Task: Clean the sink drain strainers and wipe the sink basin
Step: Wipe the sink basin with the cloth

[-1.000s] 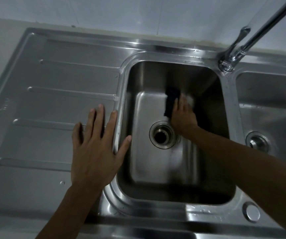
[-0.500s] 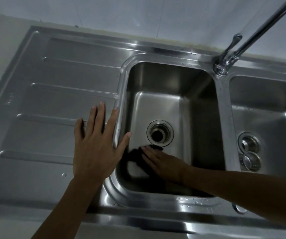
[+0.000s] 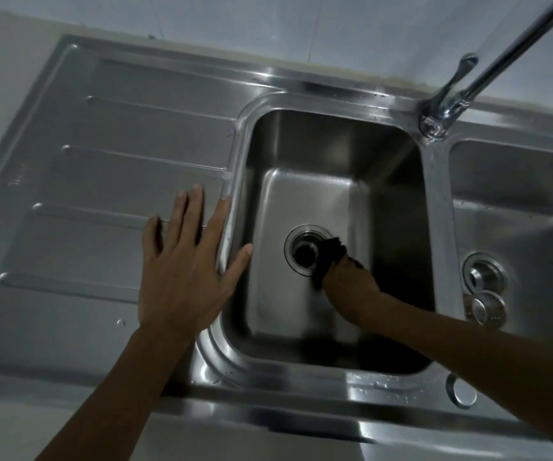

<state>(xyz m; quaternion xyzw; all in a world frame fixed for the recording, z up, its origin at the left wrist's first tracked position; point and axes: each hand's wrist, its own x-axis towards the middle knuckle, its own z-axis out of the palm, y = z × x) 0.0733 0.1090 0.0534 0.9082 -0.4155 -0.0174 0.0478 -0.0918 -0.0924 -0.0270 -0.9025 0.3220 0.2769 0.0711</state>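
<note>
The left stainless basin (image 3: 278, 294) has an open round drain (image 3: 303, 251) in its floor. My right hand (image 3: 348, 284) reaches down into this basin and presses a dark cloth (image 3: 330, 252) against the drain's right edge; the fingers are hidden under the cloth. My left hand (image 3: 185, 267) lies flat and spread on the drainboard (image 3: 102, 194), its thumb over the basin's left rim. In the right basin (image 3: 534, 234) a drain (image 3: 483, 274) holds a strainer, and a loose strainer (image 3: 485, 307) lies just in front of it.
A chrome tap (image 3: 461, 94) rises from the divider between the two basins, its spout running up to the right. A tiled wall stands behind the sink. A round cap (image 3: 461, 390) sits on the front rim, with water drops beside it.
My right hand swept the cloth from the basin's back wall down to the front left floor, then right to the drain's edge. My left hand stayed put.
</note>
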